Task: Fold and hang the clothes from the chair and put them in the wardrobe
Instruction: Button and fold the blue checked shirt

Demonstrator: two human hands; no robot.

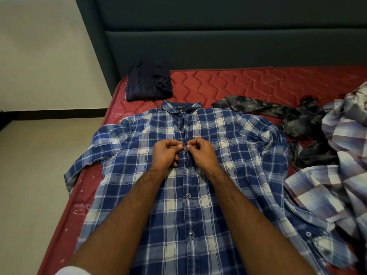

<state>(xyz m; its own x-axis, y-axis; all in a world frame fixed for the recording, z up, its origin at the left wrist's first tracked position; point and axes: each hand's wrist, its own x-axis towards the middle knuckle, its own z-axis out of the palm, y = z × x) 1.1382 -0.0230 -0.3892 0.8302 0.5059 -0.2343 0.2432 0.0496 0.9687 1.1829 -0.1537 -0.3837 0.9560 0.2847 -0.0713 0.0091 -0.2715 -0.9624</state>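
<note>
Right now the left hand (165,150) and right hand (200,150) both pinch a button on the blue shirt (178,205) lying flat on the bed (238,80), and it might slip out if the fingers let go.

No legible text; small collar label (181,110) of the plaid shirt (178,195) unreadable.

red mattress (248,80), plaid shirt (158,195), folded garment (149,82)
</note>
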